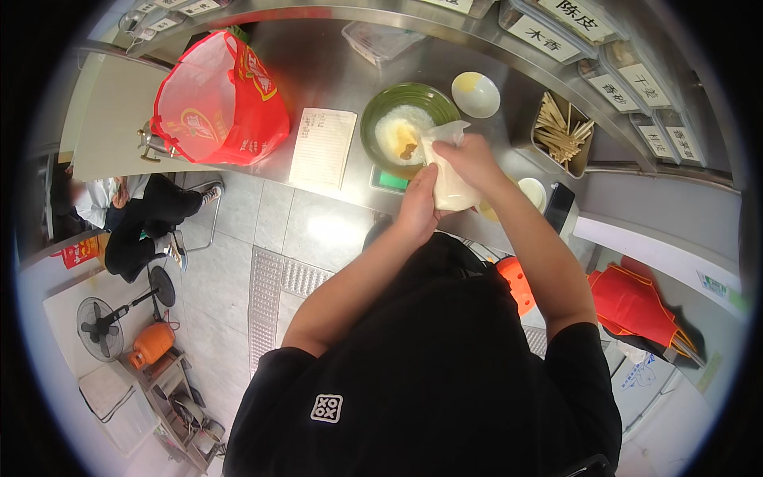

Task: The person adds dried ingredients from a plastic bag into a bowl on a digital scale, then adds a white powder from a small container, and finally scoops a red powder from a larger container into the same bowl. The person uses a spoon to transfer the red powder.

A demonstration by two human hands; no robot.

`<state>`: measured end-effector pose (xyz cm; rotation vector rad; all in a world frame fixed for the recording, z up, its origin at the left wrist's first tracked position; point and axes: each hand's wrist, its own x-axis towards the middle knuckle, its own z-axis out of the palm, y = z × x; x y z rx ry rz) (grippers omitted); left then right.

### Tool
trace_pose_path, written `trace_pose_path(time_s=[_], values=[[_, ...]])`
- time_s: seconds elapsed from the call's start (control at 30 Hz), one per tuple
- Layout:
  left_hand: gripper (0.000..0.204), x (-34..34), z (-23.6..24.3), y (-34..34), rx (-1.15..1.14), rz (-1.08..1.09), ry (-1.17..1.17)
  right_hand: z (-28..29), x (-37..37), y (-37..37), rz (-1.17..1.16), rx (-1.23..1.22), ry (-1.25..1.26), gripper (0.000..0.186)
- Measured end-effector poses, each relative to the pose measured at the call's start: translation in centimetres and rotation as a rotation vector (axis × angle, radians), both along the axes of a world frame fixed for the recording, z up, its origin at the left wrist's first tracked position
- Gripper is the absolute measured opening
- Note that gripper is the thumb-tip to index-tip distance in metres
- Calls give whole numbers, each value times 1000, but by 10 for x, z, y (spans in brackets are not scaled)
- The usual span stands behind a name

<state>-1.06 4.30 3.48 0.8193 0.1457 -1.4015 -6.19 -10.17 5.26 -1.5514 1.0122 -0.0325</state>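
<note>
Both hands hold a clear plastic bag of white powder (451,181) at the right side of a green bowl (371,111). My left hand (421,199) grips the bag's lower left, thumb upward; my right hand (469,159) pinches its upper part. The bowl holds white powder with yellow and brown material (404,135) on top. A metal tray with a green piece (393,180) shows below it. A small white bowl (475,103) with some yellow stands behind, and another pale dish (532,191) is partly hidden beside my right forearm.
A red bag (254,119) and a notepad (322,149) lie left on the steel counter (306,83). Right are a container of wooden sticks (560,127), a dark phone (559,208) and labelled bins (604,87) on a shelf. A seated person (143,222) and a fan (99,327) are at left.
</note>
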Motion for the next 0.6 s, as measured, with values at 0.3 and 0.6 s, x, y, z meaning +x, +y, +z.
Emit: trace_pose_path(time_s=[0.3, 0.6], values=[[50, 0, -1, 1, 1, -7, 17, 1, -2, 0, 17, 9, -8, 40], [47, -6, -4, -1, 9, 13, 4, -8, -8, -4, -37, 45, -23, 40]])
